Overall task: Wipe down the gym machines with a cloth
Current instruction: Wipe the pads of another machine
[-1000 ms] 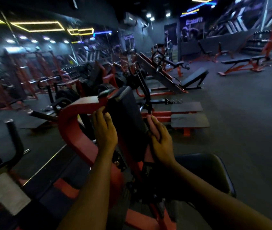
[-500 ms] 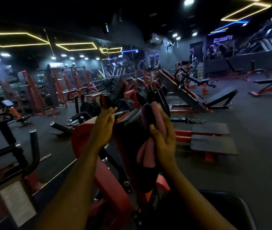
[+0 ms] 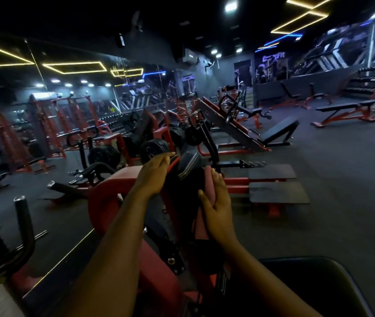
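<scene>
An upright black pad point(image 3: 185, 193) on a red machine frame point(image 3: 111, 188) stands right in front of me. My right hand point(image 3: 219, 209) holds a pink cloth point(image 3: 209, 186) between thumb and fingers and presses it against the pad's right side, near the top. The rest of the cloth hangs down under my palm. My left hand point(image 3: 155, 173) lies with straight fingers on the pad's upper left edge, fingertips reaching its top.
The machine's black seat point(image 3: 319, 284) is at the bottom right. Black handle bars point(image 3: 25, 227) rise at the left. Two dark footplates point(image 3: 277, 193) lie on the floor beyond the pad. Weight plates, red racks and benches fill the room behind.
My right hand has slid the cloth from low on the pad's right side up to near its top. My left hand has moved up to the pad's top edge. The view has tilted upward.
</scene>
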